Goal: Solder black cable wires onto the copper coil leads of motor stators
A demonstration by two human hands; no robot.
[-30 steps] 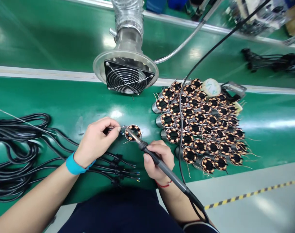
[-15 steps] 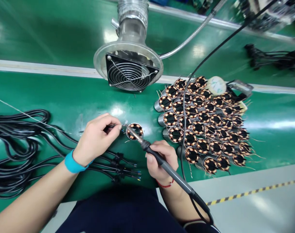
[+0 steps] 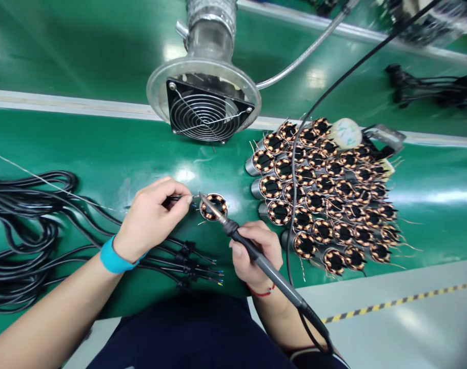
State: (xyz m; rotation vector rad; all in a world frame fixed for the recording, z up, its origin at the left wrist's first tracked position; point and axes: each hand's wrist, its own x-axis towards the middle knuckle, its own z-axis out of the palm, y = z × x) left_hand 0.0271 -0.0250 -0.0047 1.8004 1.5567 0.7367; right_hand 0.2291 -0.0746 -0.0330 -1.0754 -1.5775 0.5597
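My left hand (image 3: pixel 156 212), with a teal wristband, is closed in a pinch on a thin silvery solder wire (image 3: pixel 196 196) and a slim black piece (image 3: pixel 174 198) around it, mostly hidden by the fingers. My right hand (image 3: pixel 258 251) grips a soldering iron (image 3: pixel 269 274) by its dark handle. The iron's metal tip crosses a copper-wound motor stator (image 3: pixel 220 202) standing on the bench. Tip and solder wire meet at the stator's upper left rim; whether they touch, I cannot tell. A small blue wire end shows beside the stator.
Several copper-wound stators (image 3: pixel 325 182) stand packed at the right, with the iron's black cord (image 3: pixel 293 174) running over them. Coiled black cables (image 3: pixel 21 236) lie at the left, their stripped ends (image 3: pixel 214 277) near the front edge. A fume extractor fan (image 3: pixel 206 113) hangs behind the single stator.
The view has shifted slightly, so the bench things sit a little differently. The iron's tip has lifted slightly along the stator's rim. Both hands keep their holds.
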